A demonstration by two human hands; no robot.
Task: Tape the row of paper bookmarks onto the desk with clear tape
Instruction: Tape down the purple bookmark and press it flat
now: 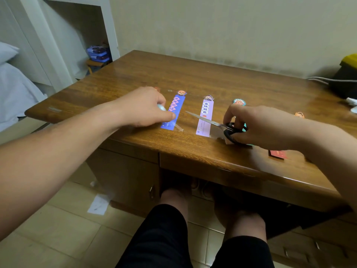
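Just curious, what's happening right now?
Left hand holds tape roll at blue bookmark. Right hand grips scissors over lilac bookmark. Nothing blocking.

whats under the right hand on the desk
Under the right hand: black scissors it holds, plus a teal-edged bookmark whose top peeks out. The rest of that bookmark is covered.

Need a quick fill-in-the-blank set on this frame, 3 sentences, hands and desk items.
1. The right hand holds black-handled ____, blades pointing toward the blue bookmark.
2. The blades lie over the ____ bookmark, which sits right of the blue one.
3. The left hand rests at the blue bookmark on the ____ desk.

Missing words: scissors; lilac; wooden
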